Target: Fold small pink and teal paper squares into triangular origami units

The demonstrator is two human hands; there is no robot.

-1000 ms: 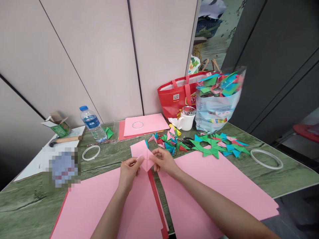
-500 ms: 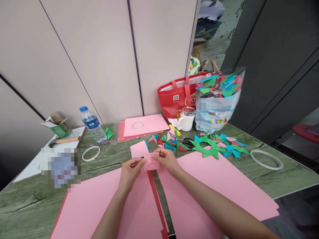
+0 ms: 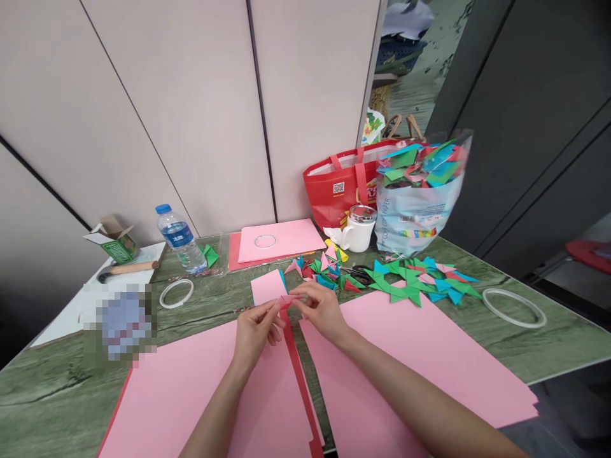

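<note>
My left hand (image 3: pixel 255 327) and my right hand (image 3: pixel 319 308) meet above the table, and both pinch one small pink folded paper (image 3: pixel 287 301) between their fingertips. The paper is now squeezed into a narrow shape and mostly hidden by my fingers. Just behind my hands lies a small stack of pink square sheets (image 3: pixel 267 286) with a blue one under it. Large pink sheets (image 3: pixel 420 356) lie under my forearms on both sides.
A pile of folded paper pieces (image 3: pixel 377 277) in green, blue and pink lies behind my right hand, with scissors (image 3: pixel 356 272) among them. Tape rings (image 3: pixel 513 306) (image 3: pixel 175 293), a water bottle (image 3: pixel 177 238), a white mug (image 3: pixel 357 230), a clear bag of folded pieces (image 3: pixel 415 194) and a red bag (image 3: pixel 341 187) stand around.
The pink paper was a spread, creased shape a second ago. My hands have since pressed it together into a small narrow fold, with both hands staying in about the same place.
</note>
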